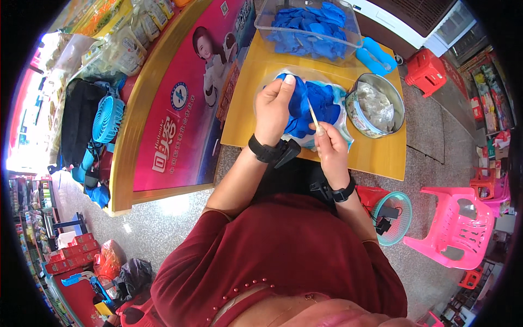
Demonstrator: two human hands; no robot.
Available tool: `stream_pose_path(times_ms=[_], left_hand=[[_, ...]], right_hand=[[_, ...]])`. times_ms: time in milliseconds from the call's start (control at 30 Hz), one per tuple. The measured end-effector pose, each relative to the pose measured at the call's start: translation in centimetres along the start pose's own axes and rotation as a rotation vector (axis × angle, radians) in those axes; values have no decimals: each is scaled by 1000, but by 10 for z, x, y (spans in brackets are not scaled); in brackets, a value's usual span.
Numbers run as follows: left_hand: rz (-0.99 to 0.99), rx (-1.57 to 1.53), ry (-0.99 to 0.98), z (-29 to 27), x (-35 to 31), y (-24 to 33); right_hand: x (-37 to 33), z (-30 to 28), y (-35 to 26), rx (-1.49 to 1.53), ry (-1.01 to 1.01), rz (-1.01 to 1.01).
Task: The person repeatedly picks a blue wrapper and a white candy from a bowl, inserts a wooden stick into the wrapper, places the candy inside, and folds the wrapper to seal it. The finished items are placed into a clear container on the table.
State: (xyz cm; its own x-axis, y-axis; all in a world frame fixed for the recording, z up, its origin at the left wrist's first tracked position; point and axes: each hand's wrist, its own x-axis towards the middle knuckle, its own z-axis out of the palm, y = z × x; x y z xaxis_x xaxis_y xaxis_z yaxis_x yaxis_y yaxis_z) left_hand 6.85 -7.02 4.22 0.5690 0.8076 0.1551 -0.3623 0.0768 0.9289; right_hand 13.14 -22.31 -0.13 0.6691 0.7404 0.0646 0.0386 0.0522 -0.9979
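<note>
My left hand point(274, 111) pinches a blue fabric piece point(299, 102) between thumb and fingers, holding it up above the table. In my right hand point(332, 143) is a thin pale stick point(314, 116), its tip against or close to that blue piece; I cannot tell whether it touches. Beneath both hands lies a pile of similar blue pieces point(326, 103), with white and light-blue material around its edge. To the right of the pile stands a round tin point(357, 116) holding small clear, whitish items point(376, 106).
A clear plastic bin point(355, 34) of blue pieces stands at the far side of the yellow table point(381, 162), beside a bright blue object point(376, 56). Left is a pink counter point(163, 136). Right of me are a turquoise basket point(400, 220) and a pink chair point(463, 226).
</note>
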Motion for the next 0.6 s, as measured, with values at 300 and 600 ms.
stream_pose_path(times_ms=[300, 600], left_hand=[[23, -238, 6, 8, -1, -9], [-25, -160, -19, 12, -10, -5]], right_hand=[[-4, 5, -9, 365, -104, 178], [-1, 2, -23, 278, -102, 191]])
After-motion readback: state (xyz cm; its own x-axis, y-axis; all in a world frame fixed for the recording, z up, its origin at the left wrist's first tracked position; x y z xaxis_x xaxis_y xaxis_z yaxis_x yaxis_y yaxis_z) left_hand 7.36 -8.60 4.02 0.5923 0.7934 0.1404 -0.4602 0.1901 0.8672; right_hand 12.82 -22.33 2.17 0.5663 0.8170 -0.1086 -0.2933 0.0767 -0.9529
